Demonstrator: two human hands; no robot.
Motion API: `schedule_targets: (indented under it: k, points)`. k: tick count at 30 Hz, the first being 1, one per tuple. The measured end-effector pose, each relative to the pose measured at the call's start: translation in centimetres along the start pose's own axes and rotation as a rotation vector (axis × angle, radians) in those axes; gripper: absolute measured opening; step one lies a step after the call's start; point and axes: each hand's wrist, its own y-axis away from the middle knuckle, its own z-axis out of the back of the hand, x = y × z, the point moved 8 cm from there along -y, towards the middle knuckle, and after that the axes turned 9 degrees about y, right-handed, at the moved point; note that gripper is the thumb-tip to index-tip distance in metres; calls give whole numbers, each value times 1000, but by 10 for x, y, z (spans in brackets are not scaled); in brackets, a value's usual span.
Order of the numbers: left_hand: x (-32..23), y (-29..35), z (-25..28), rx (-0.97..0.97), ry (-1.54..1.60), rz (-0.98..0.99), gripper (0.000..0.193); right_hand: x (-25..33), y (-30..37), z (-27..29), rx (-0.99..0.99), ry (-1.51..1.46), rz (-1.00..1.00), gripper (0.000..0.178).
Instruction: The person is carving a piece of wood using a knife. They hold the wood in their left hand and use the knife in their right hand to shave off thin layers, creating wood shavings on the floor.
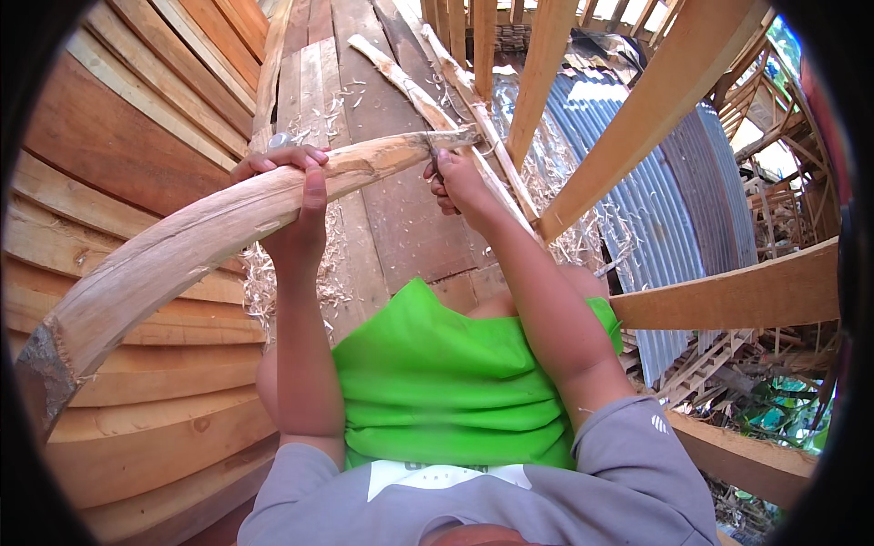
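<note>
A thick, peeled pale branch [196,220] slants from the lower left up to the middle of the head view, its near end dark and rough. My left hand [298,196] is closed around its middle, with thumb and fingers over the wood. A shiny round piece shows by the fingers. At the branch's far end, my right hand [458,185] is closed on a small dark-bladed knife [434,148]. The blade lies against the branch, and the handle is mostly hidden in my fist.
Two peeled poles [401,80] lie on the plank floor [401,214], among curled wood shavings [339,264]. Stacked planks [118,168] line the left side. Wooden posts [651,114] and a rail [728,296] border the right, with corrugated metal sheets [628,173] beyond.
</note>
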Motion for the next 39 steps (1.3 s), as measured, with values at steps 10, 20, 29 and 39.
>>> schedule_targets:
  k: [10,20,29,39]
  points:
    - [-2,-3,7,-97,35,15,38,34,15,4,-369,458,486,30]
    - [16,-2,3,-31,195,147,33,36,26,-7,-311,595,597,18]
    - [15,-1,2,1,200,165,38,18,20,-21,55,66,287,19]
    - [16,-2,3,35,228,179,39,78,53,-7,-290,-41,433,40]
